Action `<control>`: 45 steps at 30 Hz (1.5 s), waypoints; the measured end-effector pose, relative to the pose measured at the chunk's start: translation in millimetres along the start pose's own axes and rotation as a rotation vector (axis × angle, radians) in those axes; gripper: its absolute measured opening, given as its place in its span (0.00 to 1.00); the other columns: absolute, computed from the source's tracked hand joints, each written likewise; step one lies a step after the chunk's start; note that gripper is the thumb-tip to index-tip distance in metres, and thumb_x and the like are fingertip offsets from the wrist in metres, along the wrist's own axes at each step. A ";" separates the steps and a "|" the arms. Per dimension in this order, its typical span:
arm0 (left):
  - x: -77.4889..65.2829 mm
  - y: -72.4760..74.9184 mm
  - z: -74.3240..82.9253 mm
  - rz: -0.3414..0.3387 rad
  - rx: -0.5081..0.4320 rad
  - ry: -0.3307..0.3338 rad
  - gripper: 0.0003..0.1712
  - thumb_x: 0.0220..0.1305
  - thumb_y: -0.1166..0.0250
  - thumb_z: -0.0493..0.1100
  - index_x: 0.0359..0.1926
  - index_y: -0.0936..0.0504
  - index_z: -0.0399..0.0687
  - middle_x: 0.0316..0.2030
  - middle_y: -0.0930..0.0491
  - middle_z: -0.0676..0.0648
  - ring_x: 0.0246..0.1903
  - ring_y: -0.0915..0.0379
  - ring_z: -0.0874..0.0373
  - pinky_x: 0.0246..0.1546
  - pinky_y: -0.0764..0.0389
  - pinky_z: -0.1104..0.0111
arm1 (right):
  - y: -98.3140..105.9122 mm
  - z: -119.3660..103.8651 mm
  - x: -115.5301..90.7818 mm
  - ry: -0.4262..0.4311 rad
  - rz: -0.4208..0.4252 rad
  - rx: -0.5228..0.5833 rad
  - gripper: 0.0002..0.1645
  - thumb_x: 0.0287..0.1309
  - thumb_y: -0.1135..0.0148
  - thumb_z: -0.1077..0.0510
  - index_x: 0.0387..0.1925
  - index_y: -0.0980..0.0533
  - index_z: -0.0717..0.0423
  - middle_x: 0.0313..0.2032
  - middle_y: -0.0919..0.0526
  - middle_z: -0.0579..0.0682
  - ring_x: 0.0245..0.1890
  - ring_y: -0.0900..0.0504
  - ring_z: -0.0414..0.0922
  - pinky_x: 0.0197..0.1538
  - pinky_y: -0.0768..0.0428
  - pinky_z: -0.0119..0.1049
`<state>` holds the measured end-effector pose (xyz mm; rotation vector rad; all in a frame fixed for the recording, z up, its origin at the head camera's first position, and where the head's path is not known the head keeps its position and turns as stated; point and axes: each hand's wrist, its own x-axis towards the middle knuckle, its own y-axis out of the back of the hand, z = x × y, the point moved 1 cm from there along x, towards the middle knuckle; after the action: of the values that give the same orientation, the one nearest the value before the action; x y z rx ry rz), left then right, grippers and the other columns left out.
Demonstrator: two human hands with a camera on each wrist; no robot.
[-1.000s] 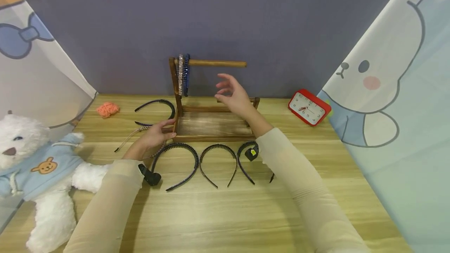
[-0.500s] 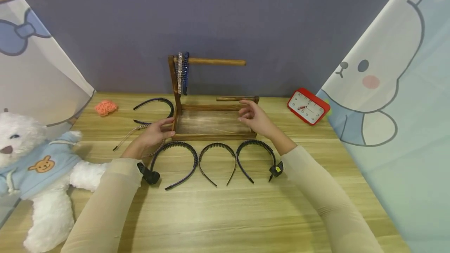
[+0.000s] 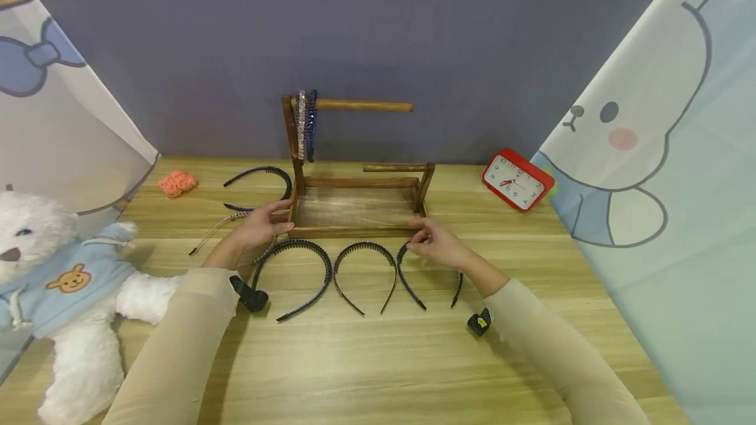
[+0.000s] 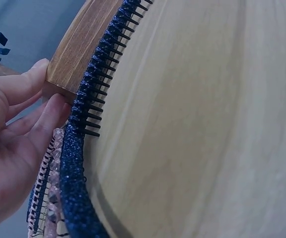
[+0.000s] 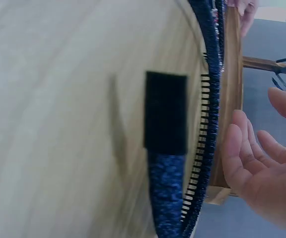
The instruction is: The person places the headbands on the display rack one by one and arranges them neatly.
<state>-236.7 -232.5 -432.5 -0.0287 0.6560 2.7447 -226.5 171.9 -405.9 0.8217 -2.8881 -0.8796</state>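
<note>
- Left arm stretches forward, its beige sleeve (image 3: 177, 340) crossing the bench (image 3: 354, 372), and the left hand (image 3: 255, 228) is clamped on the left front corner of the wooden stand (image 3: 333, 233), thumb on one side and fingers on the other
- Right arm reaches in from the other side, and the right hand (image 3: 435, 242) hangs palm inward, fingers loosely bent and thumb apart from them, with nothing in its grasp
- It is over the arch of the right front headband (image 3: 402, 277), close to the stand's front edge; whether a fingertip touches the band, I cannot tell
- The two hands are well apart, one at each end of the stand
- Five headbands lie on the bench: three in a row before the stand, counting a left front headband (image 3: 298, 242) and a thin middle headband (image 3: 364, 244), plus a pale beaded headband (image 3: 239, 215) partly under the left arm and a rear blue headband (image 3: 289, 183)
- At least two more hang at the left end of the upper bar (image 3: 363, 105), one silvery, one blue
- One lower bar (image 3: 394, 168), one red clock (image 3: 518, 179), one plush bear (image 3: 77, 281) and one orange yarn bundle (image 3: 178, 183)
</note>
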 end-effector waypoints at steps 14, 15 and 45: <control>1.7 -2.2 -1.4 0.004 -0.017 0.033 0.39 0.71 0.40 0.37 0.74 0.49 0.34 0.71 0.47 0.30 0.65 0.44 0.33 0.60 0.35 0.44 | -14.0 13.0 0.6 -0.136 -0.071 0.051 0.33 0.64 0.37 0.62 0.66 0.38 0.66 0.40 0.24 0.57 0.33 0.22 0.48 0.32 0.22 0.37; 1.8 -1.9 -1.8 0.005 -0.015 0.034 0.38 0.71 0.40 0.37 0.74 0.49 0.34 0.71 0.47 0.31 0.65 0.44 0.33 0.60 0.35 0.44 | -14.8 12.9 1.2 -0.143 -0.072 0.032 0.33 0.64 0.36 0.61 0.66 0.37 0.66 0.39 0.24 0.56 0.32 0.22 0.48 0.31 0.22 0.37; 2.3 -0.3 -2.2 0.005 -0.023 0.066 0.39 0.71 0.40 0.37 0.75 0.49 0.38 0.71 0.46 0.32 0.66 0.44 0.35 0.61 0.36 0.45 | -17.1 3.1 -5.2 -0.201 0.036 -0.303 0.38 0.54 0.26 0.52 0.63 0.32 0.57 0.39 0.23 0.48 0.27 0.23 0.43 0.32 0.23 0.39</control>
<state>-238.9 -232.6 -434.8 -0.1242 0.6427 2.7666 -214.3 164.0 -416.7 0.6867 -2.8090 -1.4255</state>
